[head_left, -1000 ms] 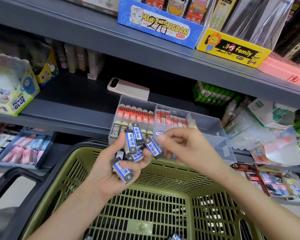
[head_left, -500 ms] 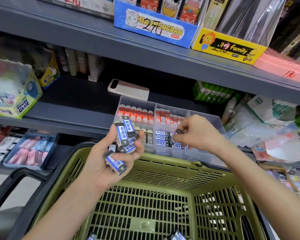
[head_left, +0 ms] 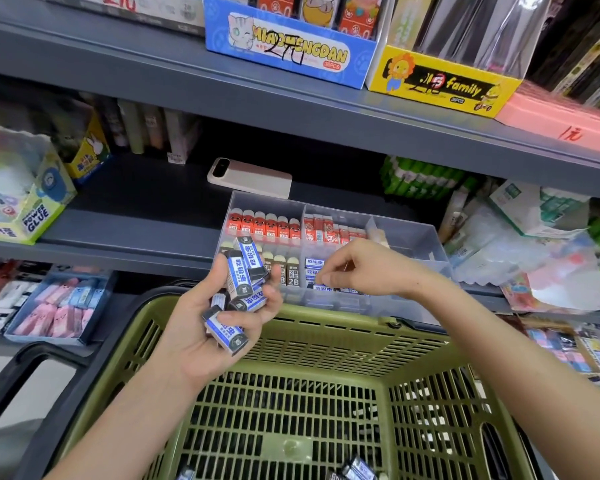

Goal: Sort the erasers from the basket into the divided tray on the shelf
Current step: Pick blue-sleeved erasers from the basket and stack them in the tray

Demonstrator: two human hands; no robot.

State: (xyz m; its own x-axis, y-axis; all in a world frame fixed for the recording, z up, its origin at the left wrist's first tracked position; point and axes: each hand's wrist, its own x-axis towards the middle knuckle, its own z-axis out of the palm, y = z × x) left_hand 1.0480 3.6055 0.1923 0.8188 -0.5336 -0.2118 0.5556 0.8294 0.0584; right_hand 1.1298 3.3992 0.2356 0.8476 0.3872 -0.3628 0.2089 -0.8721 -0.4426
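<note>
My left hand (head_left: 219, 327) is cupped palm up above the green basket (head_left: 326, 348), holding a bunch of blue-and-white erasers (head_left: 243, 271). My right hand (head_left: 364, 268) reaches into the front middle compartment of the clear divided tray (head_left: 416, 237) on the shelf, its fingertips pinching a blue-and-white eraser (head_left: 323, 288) down among a row of the same kind. Red erasers (head_left: 264, 223) fill the back compartments and brown 2B erasers (head_left: 290, 271) stand in the front left one. A few more blue erasers (head_left: 357, 471) lie on the basket floor.
A beige phone-like device (head_left: 250, 177) lies behind the tray. A glue box (head_left: 25, 206) stands at the left, plastic-wrapped packs (head_left: 534, 251) crowd the right, and a bin of pink and blue erasers (head_left: 59, 306) sits on the lower left shelf. The upper shelf (head_left: 291, 98) overhangs.
My right hand took one eraser from the bunch in my left hand, moved forward into the tray, and lowered it into the blue row. My left hand stayed put with its bunch.
</note>
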